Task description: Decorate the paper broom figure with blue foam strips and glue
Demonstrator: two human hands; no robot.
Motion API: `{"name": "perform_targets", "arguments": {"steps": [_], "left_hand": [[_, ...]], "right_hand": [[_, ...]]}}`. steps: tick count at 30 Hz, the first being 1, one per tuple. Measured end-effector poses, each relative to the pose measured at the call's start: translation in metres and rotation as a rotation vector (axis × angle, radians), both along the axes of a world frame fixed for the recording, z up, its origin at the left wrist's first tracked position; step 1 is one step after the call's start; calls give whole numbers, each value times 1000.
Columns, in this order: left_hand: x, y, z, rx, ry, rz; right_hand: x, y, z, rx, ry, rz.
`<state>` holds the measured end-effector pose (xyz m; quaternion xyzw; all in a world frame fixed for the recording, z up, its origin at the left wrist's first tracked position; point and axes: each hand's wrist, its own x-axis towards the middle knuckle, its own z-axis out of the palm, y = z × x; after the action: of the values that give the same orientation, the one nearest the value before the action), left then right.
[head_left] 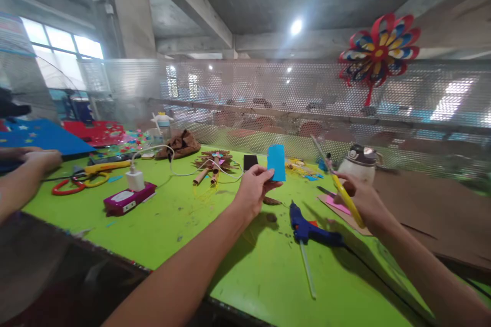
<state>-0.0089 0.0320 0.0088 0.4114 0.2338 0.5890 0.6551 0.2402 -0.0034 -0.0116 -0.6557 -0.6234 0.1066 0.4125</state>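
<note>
Between thumb and fingers, my left hand [253, 188] pinches a small piece of blue paper [276, 161], held upright above the green table [230, 245]. My right hand [362, 196] is closed round a pair of scissors with yellow handles [346, 198]; the blades point up and away. A blue hot glue gun [312, 227] lies on the table between my forearms, a clear glue stick [308, 271] jutting from its back. Pink paper [337, 205] lies just under my right hand. Beyond my left hand sits a brown cardboard craft figure [215, 162].
At left are a purple power strip [130, 199] with a white charger and cable, and red- and yellow-handled scissors [72, 184]. Another person's hand [40, 161] holds blue card. A lidded jug [358, 163] and brown cardboard [437, 204] lie right. A perforated screen [245, 97] stands behind.
</note>
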Motion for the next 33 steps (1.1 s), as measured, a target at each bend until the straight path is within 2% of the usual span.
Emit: {"name": "perform_targets", "arguments": {"steps": [2, 3, 8, 12, 15, 19, 25, 33], "left_hand": [[-1, -1, 2, 5, -23, 8], [-2, -1, 2, 14, -38, 13], [-4, -2, 8, 85, -133, 28], [-6, -10, 18, 126, -174, 61], [-6, -15, 23, 132, -187, 79], [-3, -17, 21, 122, -193, 73], [5, -25, 19, 82, -210, 39], [12, -31, 17, 95, -169, 42]], "right_hand": [[-21, -12, 7, 119, 262, 166], [-34, -20, 10, 145, 325, 202], [-95, -57, 20, 52, 400, 205], [-121, -71, 11, -24, 421, 252], [-130, -75, 3, -66, 494, 259], [-139, -77, -4, -65, 519, 288], [-144, -81, -3, -129, 519, 305], [-139, -80, 0, -17, 390, 300]]}}
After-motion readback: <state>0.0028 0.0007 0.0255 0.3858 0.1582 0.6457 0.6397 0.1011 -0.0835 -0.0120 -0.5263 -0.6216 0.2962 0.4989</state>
